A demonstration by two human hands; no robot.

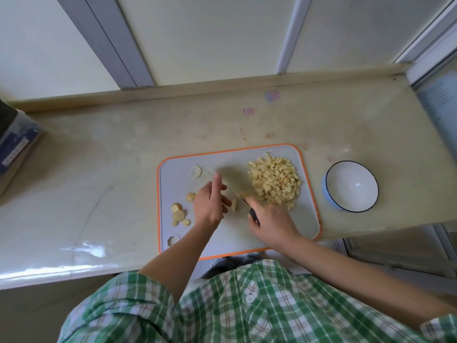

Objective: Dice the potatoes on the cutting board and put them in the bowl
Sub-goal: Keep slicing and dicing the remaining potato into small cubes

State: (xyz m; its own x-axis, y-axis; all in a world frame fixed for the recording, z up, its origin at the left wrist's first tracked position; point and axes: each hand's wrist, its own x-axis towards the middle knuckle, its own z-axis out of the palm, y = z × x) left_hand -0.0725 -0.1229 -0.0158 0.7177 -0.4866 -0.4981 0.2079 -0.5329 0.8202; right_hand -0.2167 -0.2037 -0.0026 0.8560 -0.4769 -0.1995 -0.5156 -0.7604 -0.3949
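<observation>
Head view: you're mid-dicing. Your right hand [272, 219] grips the knife [254, 217]; your left hand [209, 204] is at a potato piece [233, 205], its grip unclear. Next, dice the slices [178, 214], then move the dice pile [274, 184] into the bowl [352, 185].

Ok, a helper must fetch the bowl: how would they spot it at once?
On the beige counter lies a grey cutting board edged in orange. Right of the board stands the bowl: white inside, thin dark rim, pale blue outside. It is the only dish there.
</observation>
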